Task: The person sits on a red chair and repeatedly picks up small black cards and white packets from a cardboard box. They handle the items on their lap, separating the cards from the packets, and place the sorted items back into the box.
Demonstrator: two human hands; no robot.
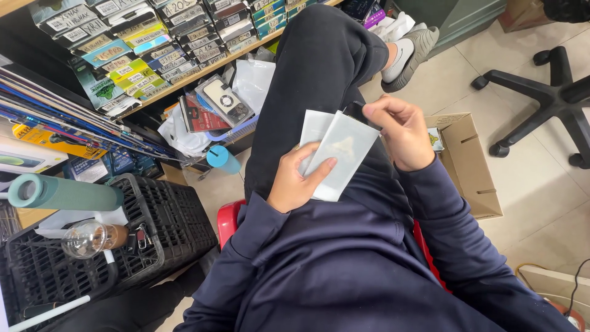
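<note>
While L hand (294,179) grips, packets (339,154) upright-tilted.

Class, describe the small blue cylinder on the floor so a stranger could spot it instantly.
Start at the long wooden shelf packed with boxed goods on the left. Below its edge, beside the seated person's raised knee, stands a small cylinder. Unlike the flat packets and white bags nearby, it is round and light blue.

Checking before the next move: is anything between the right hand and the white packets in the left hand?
Nothing visible. The left hand holds the white packets over the lap, thumb on the front one. The right hand is beside their upper right corner, pinching a small dark object that touches or overlaps the packets there; I cannot tell which.
</note>
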